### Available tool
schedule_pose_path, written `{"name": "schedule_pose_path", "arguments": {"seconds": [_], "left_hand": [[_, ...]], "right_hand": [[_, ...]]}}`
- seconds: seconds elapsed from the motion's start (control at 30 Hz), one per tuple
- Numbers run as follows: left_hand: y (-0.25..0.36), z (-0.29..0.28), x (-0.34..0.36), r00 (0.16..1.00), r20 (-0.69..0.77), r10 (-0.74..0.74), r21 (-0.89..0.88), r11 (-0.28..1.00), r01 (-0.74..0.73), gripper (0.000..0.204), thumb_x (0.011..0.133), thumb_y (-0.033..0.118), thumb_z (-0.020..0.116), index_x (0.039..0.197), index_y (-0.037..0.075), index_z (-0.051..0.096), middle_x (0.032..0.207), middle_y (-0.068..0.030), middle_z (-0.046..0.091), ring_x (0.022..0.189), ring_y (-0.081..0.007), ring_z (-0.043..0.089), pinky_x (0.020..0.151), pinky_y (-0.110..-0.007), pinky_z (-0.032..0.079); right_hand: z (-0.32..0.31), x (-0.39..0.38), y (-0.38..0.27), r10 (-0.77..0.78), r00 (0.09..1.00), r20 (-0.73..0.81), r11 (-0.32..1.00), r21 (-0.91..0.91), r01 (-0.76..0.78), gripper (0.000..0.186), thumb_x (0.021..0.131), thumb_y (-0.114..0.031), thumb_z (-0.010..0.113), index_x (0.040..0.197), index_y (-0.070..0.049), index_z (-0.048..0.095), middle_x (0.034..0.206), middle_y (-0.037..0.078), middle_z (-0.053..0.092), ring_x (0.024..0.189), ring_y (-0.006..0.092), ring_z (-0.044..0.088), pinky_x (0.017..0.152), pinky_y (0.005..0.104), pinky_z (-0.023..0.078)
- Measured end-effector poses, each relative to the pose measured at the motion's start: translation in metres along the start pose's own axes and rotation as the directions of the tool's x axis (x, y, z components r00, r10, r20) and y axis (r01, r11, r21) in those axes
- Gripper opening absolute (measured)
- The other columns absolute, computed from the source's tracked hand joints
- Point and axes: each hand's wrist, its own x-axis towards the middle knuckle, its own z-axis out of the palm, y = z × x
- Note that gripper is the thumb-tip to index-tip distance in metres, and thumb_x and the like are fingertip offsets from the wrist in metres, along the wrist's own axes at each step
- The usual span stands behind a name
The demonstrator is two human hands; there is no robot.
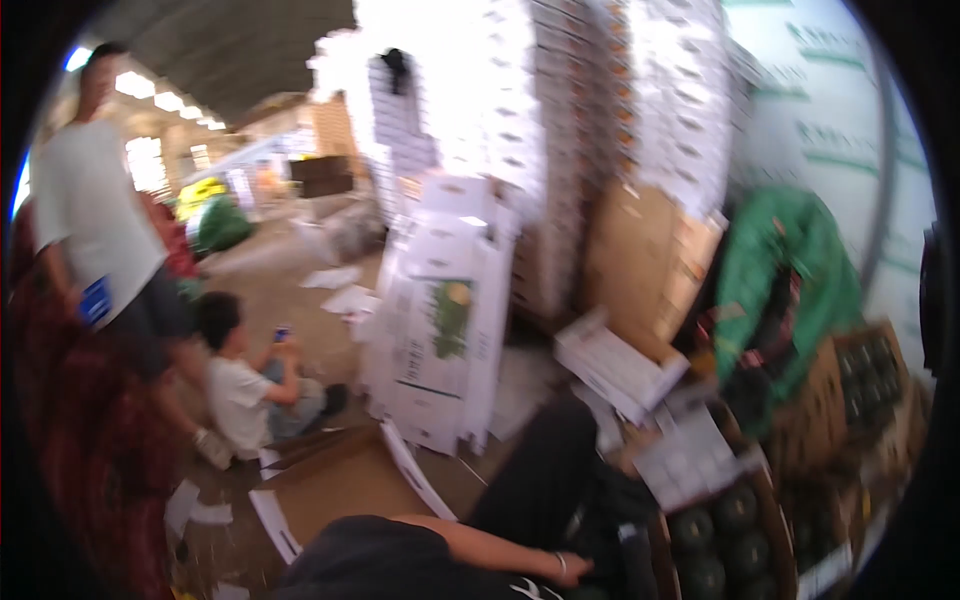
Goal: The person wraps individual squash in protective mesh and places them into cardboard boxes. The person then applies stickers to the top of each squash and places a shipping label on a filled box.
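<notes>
My left hand [572, 569] is low in the picture beside my dark-trousered leg [545, 450], a band round its wrist. Blur hides its fingers, so whether it holds anything cannot be told. My right hand cannot be made out. To the right of my left hand stands an open cardboard box [778, 505] of several round, dark green fruits [735, 508]. White cardboard [690, 460] lies over the box's far end. A small skin-toned patch shows at the cardboard's left edge, too blurred to identify.
An open, brown-lined carton [335, 490] lies on the left. Flattened white cartons [430, 330] lean ahead, before tall carton stacks [490, 100]. A person [110, 220] stands at left; another sits holding a phone [283, 333]. Green cloth [800, 260] and more fruit boxes [870, 375] are right.
</notes>
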Motion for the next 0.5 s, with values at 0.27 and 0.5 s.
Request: {"name": "schedule_pose_path", "arguments": {"seconds": [0.27, 0.5], "left_hand": [[0.080, -0.099, -0.051, 0.968, -0.028, 0.249, 0.042, 0.968, -0.248, 0.028, 0.071, 0.016, 0.058, 0.095, 0.001, 0.055, 0.092, -0.0196, 0.056, 0.086, -0.0366, 0.055, 0.075, -0.043, 0.046], [0.114, -0.120, -0.051, 0.942, 0.121, 0.313, -0.358, 0.899, -0.252, 0.035, 0.079, 0.014, 0.059, 0.112, 0.001, 0.052, 0.101, -0.0200, 0.059, 0.093, -0.0365, 0.058, 0.078, -0.038, 0.047]], "right_hand": [[0.041, -0.028, 0.039, 0.281, 0.920, 0.272, 0.957, -0.145, -0.250, 0.056, 0.081, -0.044, 0.054, 0.115, 0.001, 0.055, 0.119, 0.025, 0.052, 0.112, 0.0363, 0.050, 0.093, 0.0410, 0.041], [-0.008, -0.179, -0.012, 0.045, 0.930, -0.366, 0.997, 0.074, -0.019, 0.033, 0.082, -0.022, 0.061, 0.103, 0.003, 0.057, 0.107, 0.023, 0.057, 0.102, 0.0385, 0.053, 0.090, 0.0384, 0.041]]}}
